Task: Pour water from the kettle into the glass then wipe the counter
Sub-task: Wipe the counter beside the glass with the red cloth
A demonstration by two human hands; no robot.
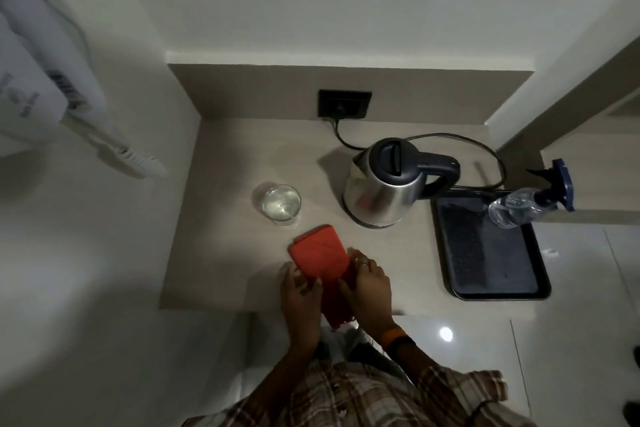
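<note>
A steel kettle (384, 184) with a dark lid and handle stands on its base at the back right of the beige counter (225, 253). To its left stands a clear glass (278, 203) holding water. In front of the glass lies a folded red cloth (320, 255), part of it hanging over the counter's front edge. My left hand (301, 298) grips the cloth's left side and my right hand (367, 288) grips its right side.
A dark tray (491, 281) sits at the counter's right end, with a clear spray bottle (519, 206) lying across its far corner. The kettle's cord runs to a black wall socket (344, 104). A white wall-mounted hair dryer (45, 80) hangs at the left.
</note>
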